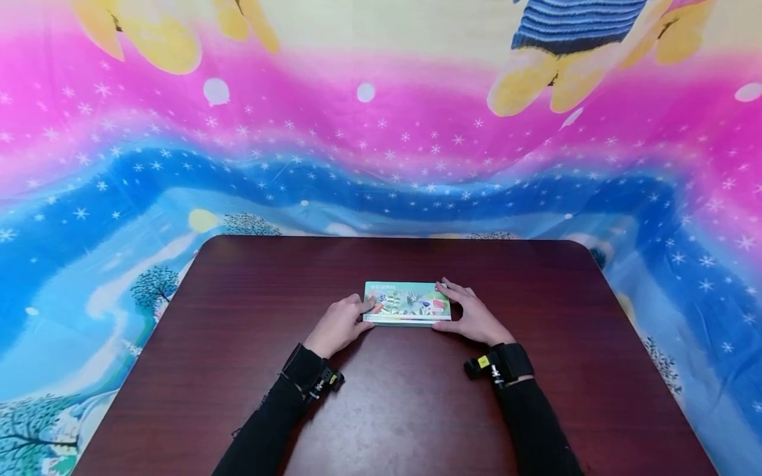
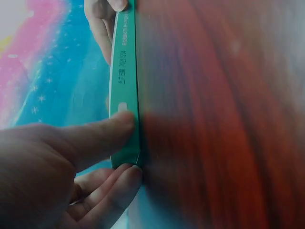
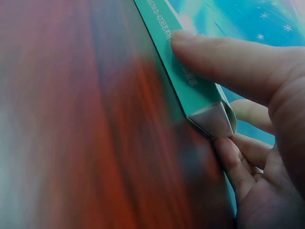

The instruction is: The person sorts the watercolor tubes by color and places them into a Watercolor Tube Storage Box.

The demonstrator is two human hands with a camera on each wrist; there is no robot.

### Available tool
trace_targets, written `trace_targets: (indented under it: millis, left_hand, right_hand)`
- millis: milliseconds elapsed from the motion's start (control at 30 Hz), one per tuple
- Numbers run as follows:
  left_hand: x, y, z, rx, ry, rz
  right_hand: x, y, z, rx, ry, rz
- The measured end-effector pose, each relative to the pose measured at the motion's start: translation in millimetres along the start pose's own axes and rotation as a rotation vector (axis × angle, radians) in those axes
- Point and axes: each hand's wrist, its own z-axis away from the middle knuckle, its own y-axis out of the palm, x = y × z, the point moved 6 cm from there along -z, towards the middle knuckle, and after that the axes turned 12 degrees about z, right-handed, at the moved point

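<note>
A flat green cardboard box (image 1: 411, 303) with a plant and flower picture on its top lies on the table in the head view. At its left end, my left hand (image 1: 340, 324) grips it, the thumb (image 2: 112, 131) pressed on the printed front side and the fingers bent round the end. My right hand (image 1: 473, 316) holds the right end, its thumb (image 3: 205, 50) on the front side and fingers at the end and far edge. In the right wrist view, a pale flap (image 3: 213, 120) shows at that end of the box. The far side of the box is hidden.
Dark reddish-brown wood makes up the tabletop (image 1: 411, 410), which has rounded far corners. Behind and around it hangs a printed cloth (image 1: 381, 145) in pink and blue with snowflakes. Black wrist straps with small cameras sit on both wrists.
</note>
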Motion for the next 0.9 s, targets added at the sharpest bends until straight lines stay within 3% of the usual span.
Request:
trace_targets:
  millis: [167, 900]
  left_hand:
    - [6.1, -5.2, -0.4, -0.041, 0.011, 0.011]
    - [11.5, -2.0, -0.3, -0.023, -0.010, 0.055]
  right_hand:
    - [4.8, 2.1, -9.6, -0.002, 0.022, -0.007]
    - [1.7, 1.8, -8.7, -0.017, 0.018, -0.005]
